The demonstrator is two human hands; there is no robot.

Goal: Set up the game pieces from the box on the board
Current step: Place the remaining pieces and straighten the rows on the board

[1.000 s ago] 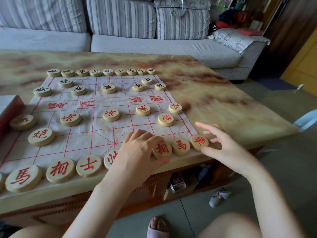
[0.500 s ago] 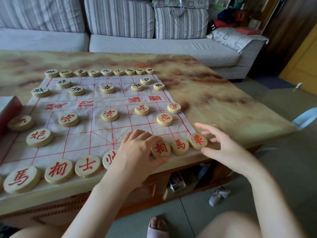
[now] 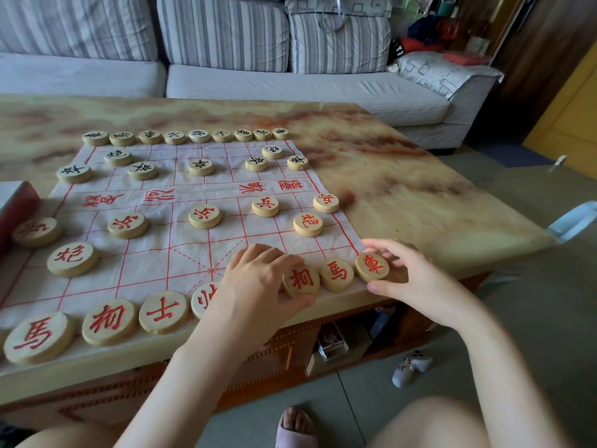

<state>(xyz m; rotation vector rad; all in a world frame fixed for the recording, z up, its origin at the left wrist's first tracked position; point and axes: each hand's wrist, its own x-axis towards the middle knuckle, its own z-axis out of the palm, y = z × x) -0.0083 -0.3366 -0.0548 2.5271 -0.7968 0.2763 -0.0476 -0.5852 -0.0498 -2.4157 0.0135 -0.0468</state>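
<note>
A white cloth board (image 3: pixel 181 247) with red grid lines lies on the marbled table. Round wooden pieces stand on it: black-lettered ones (image 3: pixel 200 166) along the far rows, red-lettered ones (image 3: pixel 204 216) near me. My left hand (image 3: pixel 258 282) rests over the near row, thumb and fingers touching the red elephant piece (image 3: pixel 301 281), and it hides part of another piece. My right hand (image 3: pixel 407 279) cups the red chariot piece (image 3: pixel 372 266) at the board's near right corner, fingers behind it and thumb in front. A red horse piece (image 3: pixel 336 274) sits between the two.
A dark red box (image 3: pixel 16 205) sits at the table's left edge. The near row lies close to the table's front edge (image 3: pixel 339 310). A striped sofa (image 3: pixel 290 82) stands behind the table. A slippered foot (image 3: pixel 295 428) and a toy (image 3: pixel 410 367) are on the floor.
Both hands have stayed on the same pieces. The chariot piece has shifted slightly under my right hand; the view has moved only a little.
</note>
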